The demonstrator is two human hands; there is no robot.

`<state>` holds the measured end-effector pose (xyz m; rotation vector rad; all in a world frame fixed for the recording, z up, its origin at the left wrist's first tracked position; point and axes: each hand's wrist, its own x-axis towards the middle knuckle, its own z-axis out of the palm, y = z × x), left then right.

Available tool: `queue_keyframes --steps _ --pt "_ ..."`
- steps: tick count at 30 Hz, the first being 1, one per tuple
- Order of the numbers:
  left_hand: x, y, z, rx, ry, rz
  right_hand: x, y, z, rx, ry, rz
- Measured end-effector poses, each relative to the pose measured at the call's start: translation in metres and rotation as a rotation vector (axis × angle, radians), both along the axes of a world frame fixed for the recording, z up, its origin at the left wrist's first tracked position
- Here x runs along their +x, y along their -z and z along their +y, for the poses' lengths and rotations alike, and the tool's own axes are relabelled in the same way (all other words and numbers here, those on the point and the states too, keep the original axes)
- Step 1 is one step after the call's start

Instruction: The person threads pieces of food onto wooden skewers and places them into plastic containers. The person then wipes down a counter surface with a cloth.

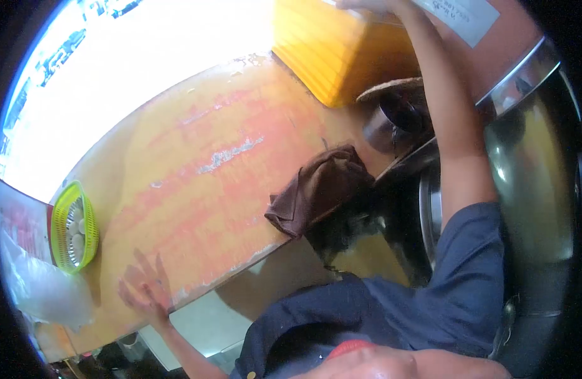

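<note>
My left hand (pixel 144 289) is over the near left part of the worn table, its fingers spread and slightly blurred, with nothing in it. Left of it stands a lime-green plastic basket (pixel 57 237) holding round white items. My right arm reaches far forward, and my right hand (pixel 370 5) is at the top of a yellow bin (pixel 341 54). The frame's upper edge cuts that hand, so its grip cannot be made out. A crumpled dark brown cloth (pixel 319 189) lies on the table's front edge between my two arms.
The scraped orange tabletop (pixel 196 139) fills the middle. A metal pot (pixel 392 123) sits right of the bin, partly behind my right arm. Clear plastic bags (pixel 44 290) are at the far left. A reddish surface with a paper label (pixel 465 19) is at upper right.
</note>
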<state>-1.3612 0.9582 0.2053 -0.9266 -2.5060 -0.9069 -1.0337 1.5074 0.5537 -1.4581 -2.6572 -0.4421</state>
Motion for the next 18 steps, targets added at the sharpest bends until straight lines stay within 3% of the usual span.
queue_keyframes --steps 6,11,15,18 --pt "-0.005 0.010 -0.008 0.001 -0.010 -0.001 0.018 0.033 0.090 0.026 0.160 0.096" --pt "-0.005 0.009 -0.008 -0.043 -0.031 0.018 0.032 0.015 0.083 -0.066 0.001 0.015" --pt "-0.007 0.012 -0.007 -0.045 -0.048 -0.002 0.041 0.014 0.071 -0.204 0.041 0.243" --pt "-0.003 0.006 -0.004 -0.070 -0.038 -0.011 0.023 0.019 0.075 -0.163 0.025 0.261"
